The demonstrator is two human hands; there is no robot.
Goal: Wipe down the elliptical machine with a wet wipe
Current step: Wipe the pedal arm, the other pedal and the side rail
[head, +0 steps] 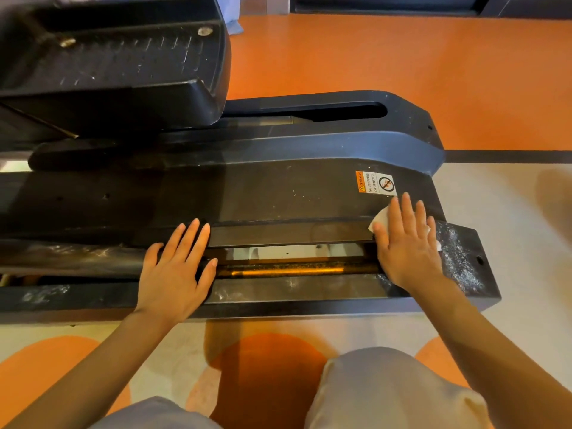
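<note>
The black base of the elliptical machine (278, 193) lies across the floor in front of me, dusty with white streaks near its right end. My right hand (405, 243) lies flat, fingers straight, pressing a white wet wipe (380, 220) onto the base just below a warning sticker (376, 183). Only the wipe's edges show around the hand. My left hand (178, 267) rests flat on the near rail, fingers straight, beside a slot with an orange-lit roller track (294, 267).
A black foot pedal (117, 63) overhangs the base at the upper left. The rear track cover (402, 140) curves round at the right. Orange and pale floor (402, 57) surrounds the machine. My knees (387, 391) are at the bottom edge.
</note>
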